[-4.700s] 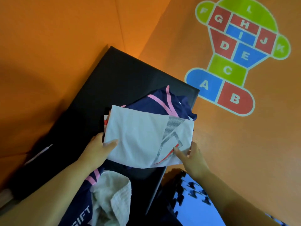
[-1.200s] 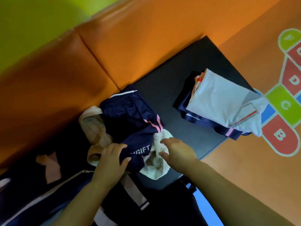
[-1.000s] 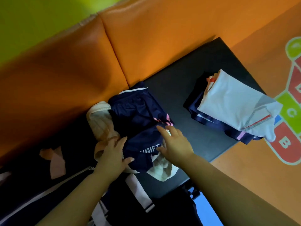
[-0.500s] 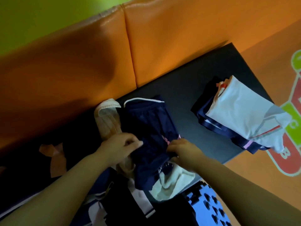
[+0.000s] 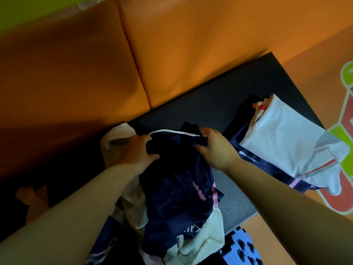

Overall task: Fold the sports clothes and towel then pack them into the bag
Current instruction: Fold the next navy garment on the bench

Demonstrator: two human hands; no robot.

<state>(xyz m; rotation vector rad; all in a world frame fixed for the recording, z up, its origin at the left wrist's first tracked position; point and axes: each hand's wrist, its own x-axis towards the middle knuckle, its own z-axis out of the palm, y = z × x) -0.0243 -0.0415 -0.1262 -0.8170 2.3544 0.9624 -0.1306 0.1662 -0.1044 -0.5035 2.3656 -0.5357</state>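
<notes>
Navy shorts with pink stripes [image 5: 177, 192] lie rumpled on the black mat [image 5: 219, 104], over a cream towel [image 5: 198, 236]. My left hand [image 5: 136, 153] grips the waistband at its left end, by the white drawstring. At the right end of the waistband, my right hand [image 5: 217, 148] grips the fabric. A folded stack with a white shirt [image 5: 290, 138] on top of navy clothes sits to the right on the mat. The dark bag [image 5: 107, 243] is partly seen at the bottom, under my left arm.
Orange padded wall cushions [image 5: 172, 44] stand behind the mat. Orange floor with a painted hopscotch figure [image 5: 343, 131] lies to the right. Blue foam tiles [image 5: 246, 247] show at the bottom. A light strap or cloth [image 5: 28, 194] lies in the dark left area.
Both hands moved up from the middle of the navy shorts to the waistband and took hold of its two ends. The view shifted left.
</notes>
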